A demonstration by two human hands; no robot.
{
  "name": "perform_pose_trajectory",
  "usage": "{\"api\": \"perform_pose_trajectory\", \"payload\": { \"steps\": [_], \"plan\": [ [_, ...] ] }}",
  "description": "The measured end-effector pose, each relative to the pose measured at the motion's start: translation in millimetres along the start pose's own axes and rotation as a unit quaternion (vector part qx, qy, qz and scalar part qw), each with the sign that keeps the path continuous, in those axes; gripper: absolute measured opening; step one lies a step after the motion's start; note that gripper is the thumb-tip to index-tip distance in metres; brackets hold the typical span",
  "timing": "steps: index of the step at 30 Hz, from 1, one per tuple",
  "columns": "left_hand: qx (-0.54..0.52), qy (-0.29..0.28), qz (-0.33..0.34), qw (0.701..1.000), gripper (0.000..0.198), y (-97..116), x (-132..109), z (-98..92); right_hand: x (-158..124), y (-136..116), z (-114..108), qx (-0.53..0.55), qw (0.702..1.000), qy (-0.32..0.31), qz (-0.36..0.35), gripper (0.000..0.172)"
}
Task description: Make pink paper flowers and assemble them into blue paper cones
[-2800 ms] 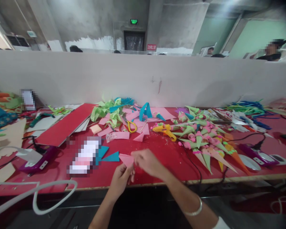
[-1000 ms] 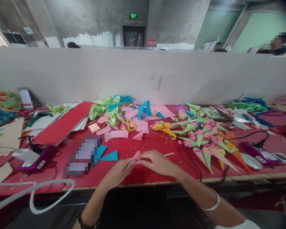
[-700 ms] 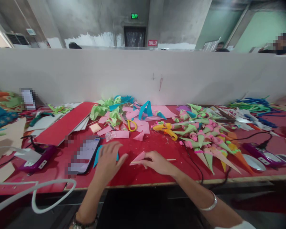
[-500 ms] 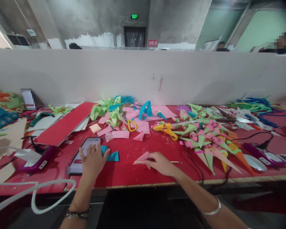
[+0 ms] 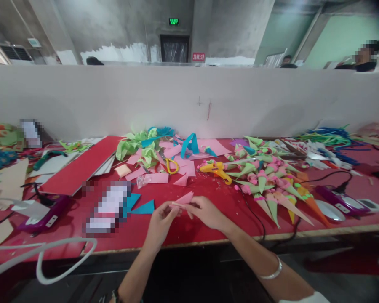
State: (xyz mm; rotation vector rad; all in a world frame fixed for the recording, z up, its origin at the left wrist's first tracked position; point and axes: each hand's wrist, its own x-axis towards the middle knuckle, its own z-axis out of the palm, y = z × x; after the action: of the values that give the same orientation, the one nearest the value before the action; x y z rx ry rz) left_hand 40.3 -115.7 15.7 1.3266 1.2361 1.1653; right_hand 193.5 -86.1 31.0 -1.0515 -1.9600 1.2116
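Note:
A small folded piece of pink paper point(image 5: 185, 199) is held just above the red table, near its front edge. My right hand point(image 5: 206, 211) pinches it from the right, with a thin pale stick point(image 5: 178, 205) lying along the paper's lower side. From the left, my left hand point(image 5: 161, 219) closes its fingertips on the paper's other end; its exact grip is partly hidden. Left of my hands lie blue paper triangles point(image 5: 144, 207) and a phone point(image 5: 110, 207) whose screen is blurred out.
Beyond my hands are yellow-handled scissors point(image 5: 172, 166), pink paper scraps point(image 5: 154, 178) and a yellow glue gun point(image 5: 217, 170) with a black cord. Several paper cones point(image 5: 265, 181) are heaped at right. Purple power strips point(image 5: 47, 214) stand on both sides; a white cable point(image 5: 66, 244) loops at front left.
My left hand has left the phone and moved right to the pink paper, closing on it. My right hand still grips the paper and stick, slightly farther left in view.

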Motion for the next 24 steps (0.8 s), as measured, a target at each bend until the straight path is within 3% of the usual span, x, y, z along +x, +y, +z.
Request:
{"api": "perform_pose_trajectory", "payload": {
  "steps": [4, 11, 17, 20, 24],
  "plan": [
    [0.002, 0.030, 0.003, 1.000, 0.023, 0.0, 1.4, 1.7, 0.5, -2.5, -0.8, 0.049, 0.999, -0.007, -0.013, 0.036],
    [0.121, -0.026, 0.082, 0.989, 0.031, -3.2, 1.1, -2.1, 0.4, -2.3, 0.5, 0.112, 0.993, -0.022, -0.029, 0.026],
    [0.134, -0.044, 0.095, 0.985, 0.031, -3.7, 0.9, -1.9, -0.3, -3.0, 1.7, 0.065, 0.998, -0.002, -0.025, 0.020],
    [0.137, -0.029, 0.094, 0.986, 0.032, -4.8, 3.5, -1.4, -0.8, -3.3, 3.2, 0.020, 0.999, -0.038, -0.014, 0.020],
    [0.164, -0.036, 0.103, 0.980, 0.034, -2.7, 6.7, -6.5, 0.2, -1.6, 4.5, 0.081, 0.996, -0.030, -0.017, 0.016]
  ]
}}
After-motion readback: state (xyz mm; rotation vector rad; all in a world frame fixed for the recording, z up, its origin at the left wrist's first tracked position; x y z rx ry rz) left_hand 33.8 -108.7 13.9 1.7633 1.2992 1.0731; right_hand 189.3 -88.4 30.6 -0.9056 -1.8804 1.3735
